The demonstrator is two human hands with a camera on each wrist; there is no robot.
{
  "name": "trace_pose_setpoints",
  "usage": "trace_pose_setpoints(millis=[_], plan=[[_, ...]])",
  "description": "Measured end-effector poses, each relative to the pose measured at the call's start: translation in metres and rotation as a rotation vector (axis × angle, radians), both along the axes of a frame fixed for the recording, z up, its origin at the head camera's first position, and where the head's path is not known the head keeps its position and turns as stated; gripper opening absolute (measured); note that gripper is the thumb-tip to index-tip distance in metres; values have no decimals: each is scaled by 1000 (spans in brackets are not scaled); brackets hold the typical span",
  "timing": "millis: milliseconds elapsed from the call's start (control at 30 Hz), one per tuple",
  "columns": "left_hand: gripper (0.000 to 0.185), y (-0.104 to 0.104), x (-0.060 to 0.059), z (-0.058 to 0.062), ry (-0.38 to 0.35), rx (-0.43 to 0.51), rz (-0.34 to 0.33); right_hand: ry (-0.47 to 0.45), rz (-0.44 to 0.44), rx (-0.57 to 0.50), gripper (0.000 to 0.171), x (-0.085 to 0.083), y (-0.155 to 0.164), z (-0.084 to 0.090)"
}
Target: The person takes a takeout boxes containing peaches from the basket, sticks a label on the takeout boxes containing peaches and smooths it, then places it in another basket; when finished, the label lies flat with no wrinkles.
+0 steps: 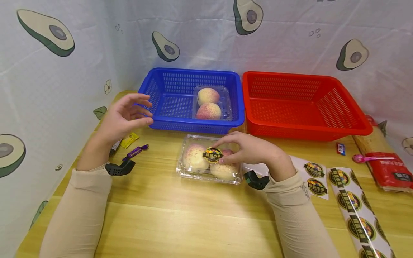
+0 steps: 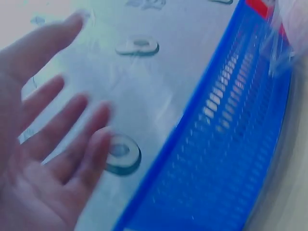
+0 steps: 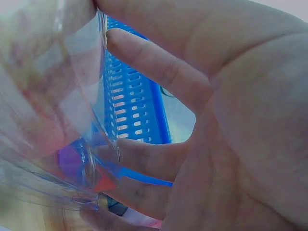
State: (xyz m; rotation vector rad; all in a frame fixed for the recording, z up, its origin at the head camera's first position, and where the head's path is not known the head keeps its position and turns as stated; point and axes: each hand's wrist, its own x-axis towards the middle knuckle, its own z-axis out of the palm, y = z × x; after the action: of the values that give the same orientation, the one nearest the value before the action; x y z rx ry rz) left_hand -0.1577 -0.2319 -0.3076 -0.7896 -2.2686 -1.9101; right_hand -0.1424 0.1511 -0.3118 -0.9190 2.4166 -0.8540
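My right hand lies over a clear plastic clamshell box that holds two peaches. Its thumb and index fingertip touch the lid beside a round black-and-gold fruit sticker. In the right wrist view the fingers reach out fairly straight against the clear plastic. My left hand is raised at the left end of the blue basket, fingers spread and bent a little, nothing in it. The left wrist view shows its bare palm beside the basket wall.
Another clear box of peaches sits inside the blue basket. A red basket stands to its right. Wrapped candies lie at left. Sticker sheets, a lollipop and a red-and-tan package lie at right.
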Motion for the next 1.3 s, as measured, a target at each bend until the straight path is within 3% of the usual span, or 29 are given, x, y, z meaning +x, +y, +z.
trace_pose_setpoints(millis=[67, 167, 267, 400, 500, 733, 1067, 1300], plan=[[56, -5, -3, -2, 13, 31, 137, -13, 5, 1, 44, 0, 0, 0], [61, -11, -8, -7, -20, -55, 316, -43, 24, 5, 44, 0, 0, 0], [74, -17, -12, -12, -130, -130, 396, -62, 51, 13, 44, 0, -1, 0], [83, -20, -19, -21, -300, -122, 383, -58, 75, 11, 43, 0, 0, 0], [86, -20, -24, -28, -370, -140, 369, -57, 82, 10, 41, 1, 2, 1], [87, -17, -27, -35, -389, -198, 368, -99, 57, 19, 37, 0, 5, 1], [85, -15, -28, -38, -402, -183, 353, -248, -23, 37, 83, -1, 2, -5], [88, -14, -28, -39, -411, -187, 359, -260, -63, 137, 87, -4, 0, -13]])
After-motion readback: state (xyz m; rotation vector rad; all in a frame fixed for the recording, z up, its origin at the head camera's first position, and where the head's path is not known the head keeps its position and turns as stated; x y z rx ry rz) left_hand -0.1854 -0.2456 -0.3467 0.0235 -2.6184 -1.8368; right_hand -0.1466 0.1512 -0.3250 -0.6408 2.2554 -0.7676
